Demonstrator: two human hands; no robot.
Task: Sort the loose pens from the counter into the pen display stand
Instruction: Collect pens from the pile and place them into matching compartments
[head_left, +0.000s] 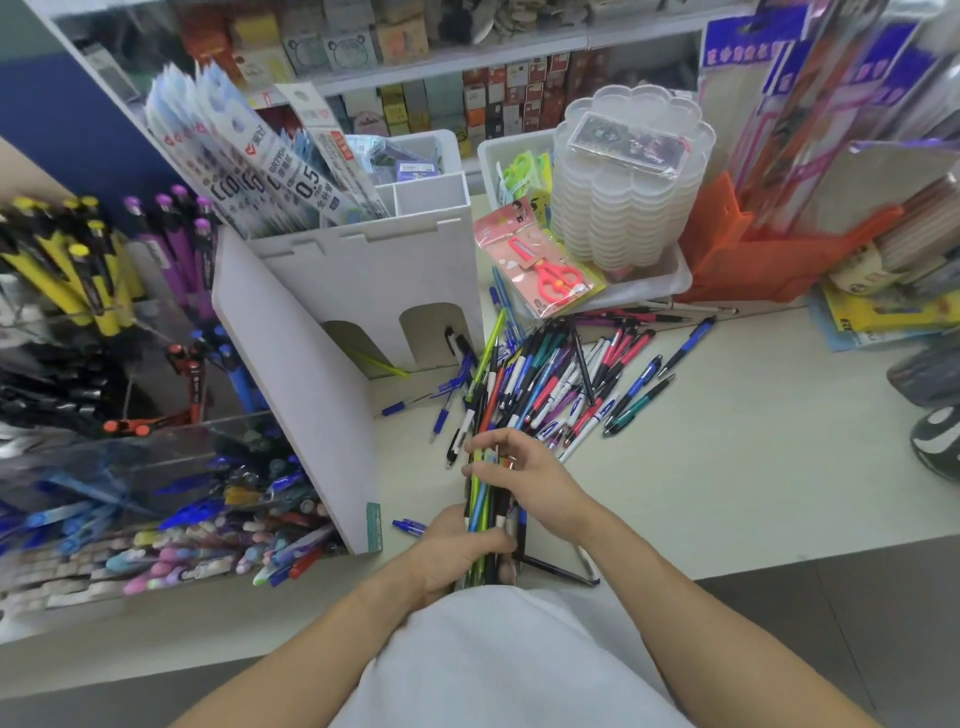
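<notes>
A heap of loose pens (566, 374) in many colours lies on the pale counter (727, 467), fanning right of a white display stand (311, 395). My left hand (457, 551) grips the lower end of a bundle of pens (485, 499) near the counter's front edge. Just above it, my right hand (524, 473) holds the same bundle, fingers curled round its upper part. Left of the white stand, a clear pen display stand (156, 467) holds several rows of blue, purple, yellow and black pens.
A white tray (654, 286) with stacked clear boxes and packaged scissors (545, 270) stands behind the heap. An orange holder (769, 260) sits at the right. Refill packs (260, 166) lean in a white box. Two dark pens (561, 571) lie by the front edge. Shelves rise behind.
</notes>
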